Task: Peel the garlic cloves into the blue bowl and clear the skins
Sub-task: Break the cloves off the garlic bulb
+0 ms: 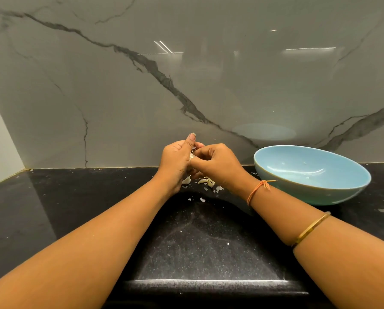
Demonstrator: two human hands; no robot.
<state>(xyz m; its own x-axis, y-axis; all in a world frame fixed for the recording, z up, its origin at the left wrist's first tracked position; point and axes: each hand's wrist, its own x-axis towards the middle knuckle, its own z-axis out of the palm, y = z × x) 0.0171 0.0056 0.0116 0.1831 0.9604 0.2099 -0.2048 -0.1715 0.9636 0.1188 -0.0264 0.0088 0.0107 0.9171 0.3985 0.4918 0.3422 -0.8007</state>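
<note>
Desk surface is black and speckled, meeting a grey-veined marble wall behind the fingers.

Left hand is raised above the desk. Its fingers are curled round a garlic clove and its thumb points upward.

Right hand meets the left hand. Its fingers are bent and pinch the same clove from the right side, so the clove is clamped between both sets of fingers, mostly hidden.

Directly below the fingers, loose cloves and pale skin flakes lie on the desk – further flakes are scattered nearer the person.

An orange thread circles the right wrist, and a gold bangle sits further up the forearm.

Right of the fingers, well apart from them, the blue bowl stands on the desk against the wall – a few pale specks show on its inner surface.
</note>
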